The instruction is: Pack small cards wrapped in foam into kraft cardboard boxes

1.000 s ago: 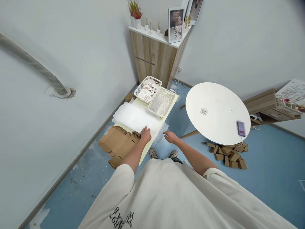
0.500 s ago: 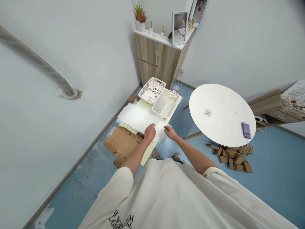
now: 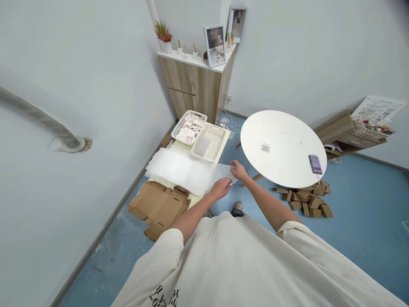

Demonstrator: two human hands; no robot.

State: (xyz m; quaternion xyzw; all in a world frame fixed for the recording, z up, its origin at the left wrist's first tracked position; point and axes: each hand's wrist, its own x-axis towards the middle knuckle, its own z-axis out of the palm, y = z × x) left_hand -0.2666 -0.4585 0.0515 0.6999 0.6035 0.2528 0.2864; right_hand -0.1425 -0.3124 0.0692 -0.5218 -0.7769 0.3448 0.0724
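Observation:
A thin, translucent white sheet (image 3: 220, 174) stretches out past the right edge of a low, pale yellow table (image 3: 195, 199). My left hand (image 3: 221, 188) is closed on the sheet's near right corner. At the far right corner my right hand (image 3: 238, 170) pinches the same sheet between thumb and fingers. Left of it lies a stack of similar white sheets (image 3: 174, 168), partly overlapped by the held one. Whether the sheet is a single layer or a bag, I cannot tell.
Behind the sheets stand a white basket of printed cards (image 3: 191, 128) and a second basket (image 3: 209, 143) with clear plastic pieces. Flattened cardboard boxes (image 3: 159, 207) lie at the near left. To the right are a round white table (image 3: 284, 145) and small brown boxes (image 3: 306, 200) on the floor.
Both hands have moved right, drawing the white sheet out beyond the table's edge. My right hand has closed on its far corner. The camera view has shifted slightly right.

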